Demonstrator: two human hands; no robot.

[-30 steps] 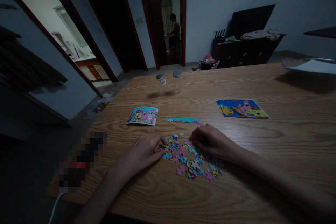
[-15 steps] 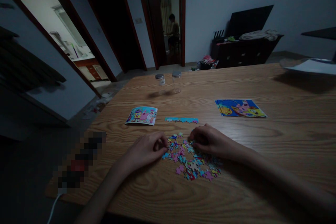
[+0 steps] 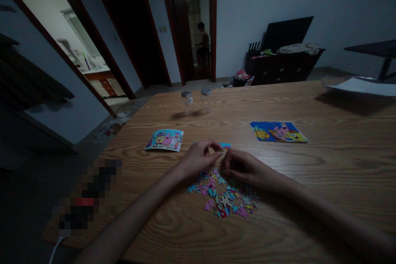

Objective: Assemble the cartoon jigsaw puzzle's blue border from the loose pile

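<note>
Between its thumb and fingertips my left hand (image 3: 199, 157) pinches a small puzzle piece (image 3: 220, 149), above the far side of the pile. Close beside it, my right hand (image 3: 247, 167) is curled with thumb and fingers together at the pile's upper right edge; what it holds, if anything, I cannot make out. Loose jigsaw pieces (image 3: 225, 201) in pink, blue and yellow lie heaped under and in front of both hands. Behind the hands is a joined strip of blue puzzle pieces (image 3: 225, 145), mostly hidden by my left hand.
A cartoon picture card (image 3: 165, 140) lies at left, blue cartoon sheets (image 3: 278, 131) at right. Two lidded clear jars (image 3: 187, 103) stand farther back. A pixelated dark object (image 3: 93, 198) with a white cable is at the left edge. A person (image 3: 203, 43) sits beyond the doorway.
My left hand has moved right and away from me, from the pile's left side to near my right hand, now with a piece in its fingertips. The view has tilted up slightly.
</note>
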